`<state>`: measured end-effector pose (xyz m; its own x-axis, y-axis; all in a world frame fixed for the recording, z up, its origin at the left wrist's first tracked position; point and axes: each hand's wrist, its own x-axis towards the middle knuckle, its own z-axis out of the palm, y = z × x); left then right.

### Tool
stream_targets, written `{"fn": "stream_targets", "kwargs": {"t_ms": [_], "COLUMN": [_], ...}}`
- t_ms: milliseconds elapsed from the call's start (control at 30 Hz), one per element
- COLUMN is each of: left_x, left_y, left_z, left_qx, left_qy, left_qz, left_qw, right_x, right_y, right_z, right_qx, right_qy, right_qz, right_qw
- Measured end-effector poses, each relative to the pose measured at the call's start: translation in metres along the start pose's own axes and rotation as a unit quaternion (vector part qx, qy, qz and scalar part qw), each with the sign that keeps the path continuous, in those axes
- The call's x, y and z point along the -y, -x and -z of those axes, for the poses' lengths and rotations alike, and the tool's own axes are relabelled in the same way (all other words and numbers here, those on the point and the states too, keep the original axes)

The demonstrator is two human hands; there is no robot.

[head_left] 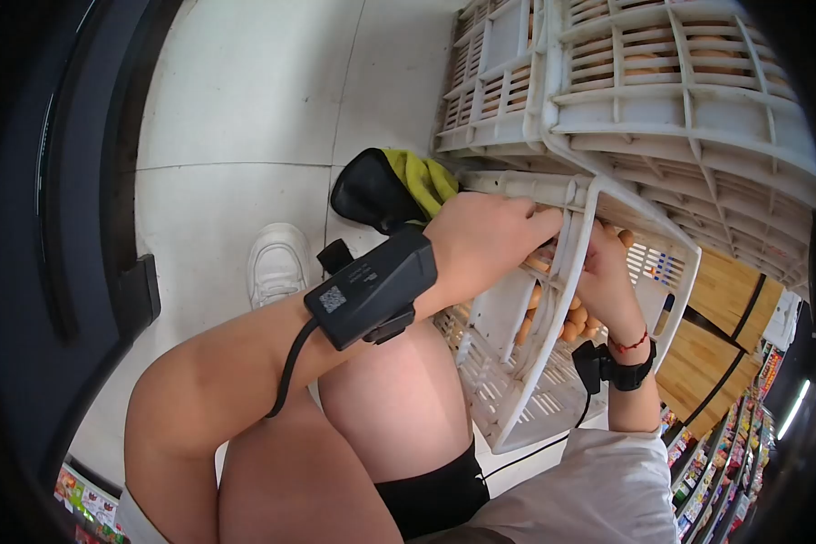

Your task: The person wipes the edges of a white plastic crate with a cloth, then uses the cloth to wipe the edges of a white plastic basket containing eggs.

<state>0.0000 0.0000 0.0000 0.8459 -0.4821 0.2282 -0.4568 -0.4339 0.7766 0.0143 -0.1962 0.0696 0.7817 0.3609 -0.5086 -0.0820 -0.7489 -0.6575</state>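
Your left hand (480, 238) grips the crate (553, 363) rim, tilting it so your right hand (607, 281), fingers hidden, reaches the eggs (571, 319).

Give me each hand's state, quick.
Left hand: closed on the rim of the white crate.
Right hand: inside the crate among the eggs; grip cannot be told.

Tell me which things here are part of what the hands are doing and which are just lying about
In hand:
- left hand, gripping the tilted white crate's rim
- right hand, inside that crate
- tilted white crate
- orange-brown round items in it

Lying about:
- stacked white crates
- yellow-green cloth
- shop shelves
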Motion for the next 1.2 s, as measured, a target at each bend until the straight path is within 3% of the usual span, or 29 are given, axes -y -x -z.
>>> {"fn": "stream_targets", "kwargs": {"t_ms": [100, 200, 267, 367, 500, 567, 700, 867, 1000, 1100, 1167, 1200], "left_x": [-0.002, -0.004, -0.001, 0.011, 0.015, 0.021, 0.027, 0.03, 0.035, 0.039, 0.04, 0.041], "left_y": [-0.007, -0.008, -0.004, 0.005, 0.014, 0.02, 0.024, 0.02, 0.013, 0.011, 0.014, 0.015], "left_z": [-0.002, -0.007, -0.004, -0.005, 0.0, -0.008, -0.012, 0.004, 0.012, 0.012, 0.019, 0.022], "left_qx": [-0.002, -0.027, -0.029, -0.034, 0.01, -0.049, -0.019, 0.025, 0.069, 0.056, 0.05, 0.054], "left_qy": [0.004, 0.056, 0.132, 0.093, 0.021, 0.064, 0.194, 0.185, 0.149, 0.184, 0.2, 0.193], "left_qz": [0.012, 0.056, 0.054, 0.069, 0.059, 0.019, 0.066, 0.067, 0.061, 0.029, 0.052, 0.054], "left_qw": [1.0, 0.996, 0.989, 0.993, 0.998, 0.997, 0.979, 0.98, 0.985, 0.981, 0.977, 0.978], "right_x": [0.004, 0.001, -0.003, -0.006, -0.02, -0.021, 0.002, -0.009, -0.012, -0.018, -0.023, -0.017], "right_y": [-0.002, -0.005, -0.008, -0.007, -0.012, -0.011, -0.005, -0.013, -0.017, -0.014, -0.014, -0.015], "right_z": [-0.002, 0.002, 0.006, 0.013, 0.01, 0.008, 0.01, 0.002, 0.001, -0.002, -0.003, -0.005], "right_qx": [-0.034, -0.048, -0.068, -0.047, -0.044, -0.06, -0.045, -0.045, -0.062, -0.058, -0.052, -0.075], "right_qy": [-0.002, 0.083, 0.197, 0.252, 0.206, 0.198, 0.168, 0.259, 0.254, 0.221, 0.222, 0.224], "right_qz": [0.043, 0.094, 0.216, 0.176, 0.173, 0.152, 0.063, 0.178, 0.188, 0.19, 0.153, 0.177], "right_qw": [0.999, 0.991, 0.954, 0.95, 0.962, 0.966, 0.983, 0.948, 0.947, 0.955, 0.962, 0.955]}}
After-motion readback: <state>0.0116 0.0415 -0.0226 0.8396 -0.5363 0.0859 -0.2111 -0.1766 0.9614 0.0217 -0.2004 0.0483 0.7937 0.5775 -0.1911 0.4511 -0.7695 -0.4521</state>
